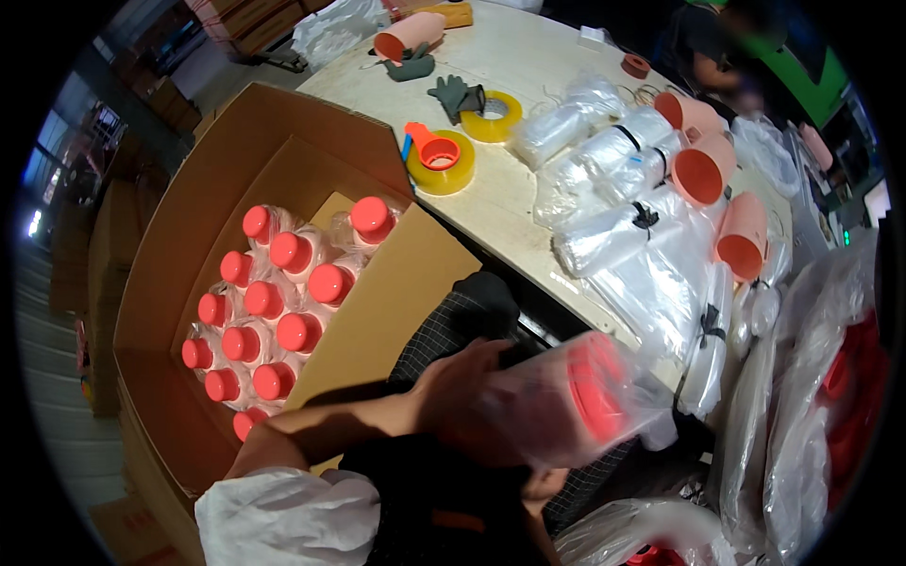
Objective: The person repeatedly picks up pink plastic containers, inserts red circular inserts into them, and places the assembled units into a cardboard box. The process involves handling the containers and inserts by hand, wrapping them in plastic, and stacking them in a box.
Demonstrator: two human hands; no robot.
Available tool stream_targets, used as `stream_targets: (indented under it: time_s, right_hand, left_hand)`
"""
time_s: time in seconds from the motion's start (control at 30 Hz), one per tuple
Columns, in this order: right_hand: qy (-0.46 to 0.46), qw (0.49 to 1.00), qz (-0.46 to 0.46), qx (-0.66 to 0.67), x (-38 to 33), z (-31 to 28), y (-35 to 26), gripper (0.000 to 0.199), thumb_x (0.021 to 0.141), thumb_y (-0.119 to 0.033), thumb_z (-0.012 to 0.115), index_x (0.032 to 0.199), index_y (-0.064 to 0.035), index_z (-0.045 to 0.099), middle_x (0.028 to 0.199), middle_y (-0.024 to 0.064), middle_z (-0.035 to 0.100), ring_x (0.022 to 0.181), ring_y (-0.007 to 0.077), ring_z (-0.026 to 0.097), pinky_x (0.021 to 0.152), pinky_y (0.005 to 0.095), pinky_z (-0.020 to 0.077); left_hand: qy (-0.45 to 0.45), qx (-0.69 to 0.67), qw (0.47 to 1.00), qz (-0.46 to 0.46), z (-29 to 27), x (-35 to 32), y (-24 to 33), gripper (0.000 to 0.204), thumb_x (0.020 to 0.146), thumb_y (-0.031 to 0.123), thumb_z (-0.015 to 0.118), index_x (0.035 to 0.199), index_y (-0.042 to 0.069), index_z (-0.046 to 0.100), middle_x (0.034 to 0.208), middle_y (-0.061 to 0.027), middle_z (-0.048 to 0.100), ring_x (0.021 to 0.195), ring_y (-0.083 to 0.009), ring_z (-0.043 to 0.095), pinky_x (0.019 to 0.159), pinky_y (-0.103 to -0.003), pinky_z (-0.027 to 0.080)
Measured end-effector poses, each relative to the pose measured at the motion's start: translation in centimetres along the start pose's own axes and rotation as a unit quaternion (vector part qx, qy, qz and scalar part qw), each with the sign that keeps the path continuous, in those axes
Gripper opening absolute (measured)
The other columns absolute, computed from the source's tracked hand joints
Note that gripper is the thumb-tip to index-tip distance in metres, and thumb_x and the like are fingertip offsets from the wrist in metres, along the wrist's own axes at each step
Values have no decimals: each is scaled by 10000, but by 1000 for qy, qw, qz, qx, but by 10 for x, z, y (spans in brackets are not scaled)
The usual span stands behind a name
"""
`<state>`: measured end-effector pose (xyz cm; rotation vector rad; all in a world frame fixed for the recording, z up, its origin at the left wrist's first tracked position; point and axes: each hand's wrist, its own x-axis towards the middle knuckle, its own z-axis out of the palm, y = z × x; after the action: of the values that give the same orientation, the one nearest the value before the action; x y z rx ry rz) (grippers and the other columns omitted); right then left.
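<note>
Across my lap lies a pink bottle (538, 396) with a broad red cap, inside a clear plastic bag (642, 401); it is blurred by motion. My left hand (460, 377) is closed on its base end, the fingers partly hidden. Lower down, my right hand (545, 484) grips the near side of the bagged bottle. An open cardboard box (198, 226) stands to my left. Inside it, several bagged bottles with red caps (264, 300) stand upright in rows.
The white table (524, 212) holds yellow tape rolls (491, 118), a red-orange ring-shaped tool (437, 151), grey gloves (455, 96), bundled clear bags (613, 231) and pink open-ended cylinders (703, 170). Large plastic sacks (793, 406) with red pieces stand at right. Another person (717, 57) is across the table.
</note>
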<state>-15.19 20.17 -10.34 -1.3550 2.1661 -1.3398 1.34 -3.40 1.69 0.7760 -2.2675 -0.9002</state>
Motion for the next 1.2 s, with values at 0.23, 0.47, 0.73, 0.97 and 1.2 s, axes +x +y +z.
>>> stream_targets:
  time_s: [0.23, 0.47, 0.73, 0.97, 1.2]
  right_hand:
    - [-339, 897, 42, 282, 97, 45, -117, 784, 776, -25, 834, 1427, -36, 398, 1338, 142, 551, 1201, 289, 581, 982, 409, 525]
    - [-333, 813, -253, 405, 179, 101, -253, 610, 828, -127, 786, 1362, -25, 511, 1275, 188, 618, 1090, 330, 659, 933, 410, 536]
    - [-271, 906, 53, 319, 164, 53, -116, 405, 887, 3, 694, 1275, -31, 584, 1110, 101, 690, 958, 173, 684, 808, 310, 552]
    - [261, 872, 173, 375, 339, -70, 19, 493, 965, -279, 685, 1272, 48, 482, 1126, 114, 615, 916, 170, 618, 863, 321, 515]
    - [386, 726, 241, 516, 548, -127, 95, 455, 969, -317, 670, 1274, -15, 517, 1233, 62, 545, 985, 213, 589, 917, 326, 504]
  left_hand:
    - [117, -182, 909, -356, -52, -97, -34, 374, 870, 221, 648, 1170, 0, 618, 1194, -184, 599, 969, -333, 648, 836, -382, 542]
    - [427, 48, 872, -236, -200, -67, -170, 418, 1077, 306, 373, 1178, -21, 612, 945, -130, 648, 901, -273, 645, 818, -356, 502]
    - [171, -57, 888, -422, -225, -62, -422, 285, 1022, 228, 491, 1198, 31, 599, 1110, -134, 647, 1012, -208, 637, 829, -329, 524]
    - [166, -54, 883, -437, -229, -113, -473, 362, 950, 138, 559, 1278, -12, 523, 1149, -154, 615, 1030, -228, 612, 879, -372, 505]
    - [209, 99, 924, -304, -157, -23, -255, 475, 969, 50, 536, 1423, -21, 415, 1233, -157, 578, 1113, -272, 572, 980, -379, 456]
